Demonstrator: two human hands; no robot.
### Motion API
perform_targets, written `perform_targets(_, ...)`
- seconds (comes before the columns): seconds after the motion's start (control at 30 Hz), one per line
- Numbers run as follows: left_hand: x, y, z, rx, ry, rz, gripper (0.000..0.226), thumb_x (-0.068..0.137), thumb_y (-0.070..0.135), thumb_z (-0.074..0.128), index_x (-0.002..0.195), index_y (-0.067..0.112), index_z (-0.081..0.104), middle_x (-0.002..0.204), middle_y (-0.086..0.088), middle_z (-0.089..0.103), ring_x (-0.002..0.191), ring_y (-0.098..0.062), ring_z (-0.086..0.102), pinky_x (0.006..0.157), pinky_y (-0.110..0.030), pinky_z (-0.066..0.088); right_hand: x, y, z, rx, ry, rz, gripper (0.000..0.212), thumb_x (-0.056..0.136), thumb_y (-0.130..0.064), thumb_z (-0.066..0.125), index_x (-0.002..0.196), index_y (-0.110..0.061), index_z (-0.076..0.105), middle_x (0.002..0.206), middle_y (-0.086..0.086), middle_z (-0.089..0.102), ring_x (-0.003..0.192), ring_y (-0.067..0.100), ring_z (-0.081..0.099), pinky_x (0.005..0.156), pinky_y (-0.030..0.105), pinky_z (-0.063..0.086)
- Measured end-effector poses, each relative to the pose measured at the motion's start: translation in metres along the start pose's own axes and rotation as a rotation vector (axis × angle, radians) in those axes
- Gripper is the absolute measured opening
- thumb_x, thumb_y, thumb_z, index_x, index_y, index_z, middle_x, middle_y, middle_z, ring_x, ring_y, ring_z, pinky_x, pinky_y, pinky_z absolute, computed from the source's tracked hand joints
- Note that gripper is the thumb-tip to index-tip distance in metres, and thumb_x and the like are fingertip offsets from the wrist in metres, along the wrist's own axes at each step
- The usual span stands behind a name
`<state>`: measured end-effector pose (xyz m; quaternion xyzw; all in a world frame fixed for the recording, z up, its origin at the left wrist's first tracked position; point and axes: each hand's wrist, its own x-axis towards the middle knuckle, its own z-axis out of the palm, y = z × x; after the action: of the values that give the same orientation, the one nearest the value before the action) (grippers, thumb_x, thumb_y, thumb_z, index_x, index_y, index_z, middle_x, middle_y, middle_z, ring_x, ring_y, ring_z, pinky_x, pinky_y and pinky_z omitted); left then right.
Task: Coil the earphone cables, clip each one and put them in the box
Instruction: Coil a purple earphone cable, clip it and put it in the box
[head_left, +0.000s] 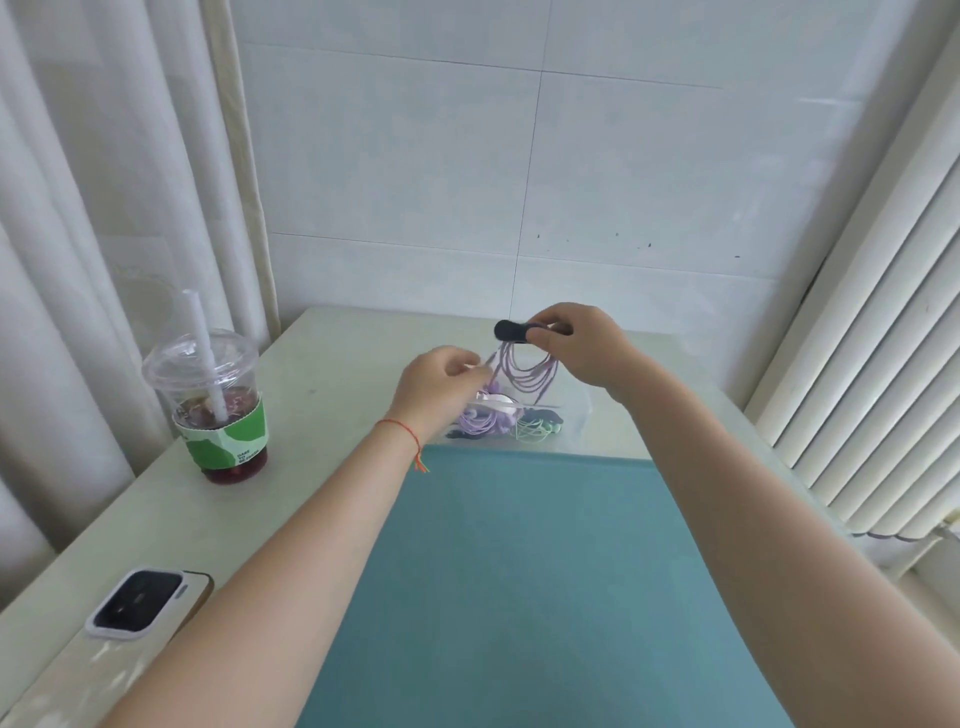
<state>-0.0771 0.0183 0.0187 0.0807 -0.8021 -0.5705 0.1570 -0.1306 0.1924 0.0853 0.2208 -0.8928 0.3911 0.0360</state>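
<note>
Head view shows your right hand (582, 345) at centre frame pinching a flat, rounded black clip (511, 331) above looped thin purple earphone cable (524, 371). Your left hand (439, 387), fingers curled, seems to pinch the cable's loose side, though its fingertips are hard to make out. Below hangs the clear plastic box (576, 415) on the pale bench (322, 374), its purple and green coils blurred. Both forearms reach forward over a matte teal mat (519, 571).
</note>
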Motion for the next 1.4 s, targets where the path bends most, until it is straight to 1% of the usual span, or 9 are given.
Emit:
perform_targets(0.2, 0.033, -0.017, 0.001, 0.444, 0.153, 0.092, 0.031, 0.090, 0.010, 0.048, 0.114, 0.014, 0.067, 0.127, -0.008, 0.054, 0.125, -0.024, 0.046, 0.103, -0.029, 0.035, 0.022, 0.028, -0.002, -0.064, -0.009, 0.115, 0.021, 0.096, -0.026, 0.055, 0.107, -0.012, 0.066, 0.083, 0.001, 0.057, 0.069, 0.017, 0.048, 0.057, 0.026, 0.036)
perform_targets(0.5, 0.056, -0.031, 0.021, 0.732, -0.018, 0.119, 0.042, 0.093, 0.013, 0.044, 0.134, 0.015, 0.052, 0.145, -0.008, 0.040, 0.136, -0.024, 0.033, 0.108, -0.035, 0.030, 0.046, 0.050, 0.017, -0.379, -0.313, 0.147, 0.035, 0.098, -0.026, 0.048, 0.106, 0.002, 0.067, 0.086, 0.011, 0.057, 0.074, 0.023, 0.046, 0.061, 0.029, 0.034)
perform_targets(0.77, 0.054, -0.034, 0.023, 0.729, -0.035, 0.122, 0.041, 0.096, 0.013, 0.041, 0.136, 0.015, 0.050, 0.151, -0.008, 0.031, 0.142, -0.021, 0.023, 0.110, -0.037, 0.027, 0.057, 0.073, 0.045, -0.614, -0.179, 0.105, 0.029, 0.100, -0.027, 0.039, 0.110, -0.013, 0.062, 0.097, 0.006, 0.059, 0.100, 0.027, 0.044, 0.082, 0.037, 0.026)
perform_targets(0.9, 0.053, -0.035, 0.024, 0.739, -0.035, 0.119, 0.041, 0.096, 0.012, 0.041, 0.135, 0.014, 0.050, 0.151, -0.008, 0.032, 0.142, -0.021, 0.023, 0.109, -0.036, 0.028, 0.059, 0.073, 0.047, -0.758, -0.241, 0.099, 0.030, 0.099, -0.030, 0.042, 0.090, -0.009, 0.062, 0.080, 0.003, 0.050, 0.105, 0.028, 0.041, 0.081, 0.037, 0.025)
perform_targets(1.03, 0.059, -0.036, 0.021, 0.701, -0.063, 0.107, 0.042, 0.093, 0.013, 0.046, 0.135, 0.012, 0.047, 0.145, -0.009, 0.038, 0.138, -0.024, 0.030, 0.108, -0.036, 0.031, 0.064, 0.078, 0.037, -0.500, 0.025, 0.101, 0.025, 0.092, -0.019, 0.048, 0.100, -0.008, 0.068, 0.102, 0.012, 0.060, 0.107, 0.032, 0.050, 0.086, 0.037, 0.044)
perform_targets(1.1, 0.067, -0.035, 0.018, 0.583, -0.017, 0.083, 0.039, 0.092, 0.016, 0.050, 0.131, 0.011, 0.051, 0.137, -0.010, 0.046, 0.131, -0.026, 0.038, 0.107, -0.035, 0.034, 0.066, 0.083, 0.029, -0.343, 0.149, 0.209, 0.018, 0.087, -0.012, 0.046, 0.082, -0.005, 0.062, 0.083, 0.013, 0.058, 0.088, 0.033, 0.052, 0.071, 0.034, 0.044)
perform_targets(1.17, 0.074, -0.028, 0.013, 0.321, 0.105, -0.001, 0.026, 0.090, 0.019, 0.047, 0.111, 0.012, 0.061, 0.114, -0.011, 0.058, 0.109, -0.028, 0.051, 0.090, -0.032, 0.040, 0.065, 0.087, 0.025, -0.182, 0.124, 0.402, 0.018, 0.088, -0.015, 0.045, 0.073, -0.005, 0.050, 0.070, 0.010, 0.049, 0.076, 0.029, 0.048, 0.058, 0.029, 0.036)
perform_targets(1.23, 0.081, -0.022, 0.010, 0.132, 0.185, -0.140, 0.019, 0.086, 0.019, 0.041, 0.070, 0.015, 0.051, 0.073, -0.010, 0.046, 0.076, -0.029, 0.039, 0.060, -0.034, 0.032, 0.065, 0.095, 0.027, 0.088, 0.044, 0.575, 0.026, 0.093, -0.026, 0.043, 0.090, -0.003, 0.054, 0.084, 0.011, 0.057, 0.079, 0.030, 0.054, 0.069, 0.028, 0.042)
perform_targets(1.4, 0.096, -0.036, 0.007, -0.279, 0.131, -0.458, 0.026, 0.090, 0.010, 0.043, 0.065, 0.014, 0.043, 0.069, -0.006, 0.045, 0.061, -0.024, 0.041, 0.060, -0.030, 0.030, 0.065, 0.111, 0.040, 0.553, 0.001, 0.739, 0.038, 0.099, -0.043, 0.039, 0.104, -0.009, 0.055, 0.092, 0.004, 0.067, 0.080, 0.025, 0.058, 0.068, 0.031, 0.041)
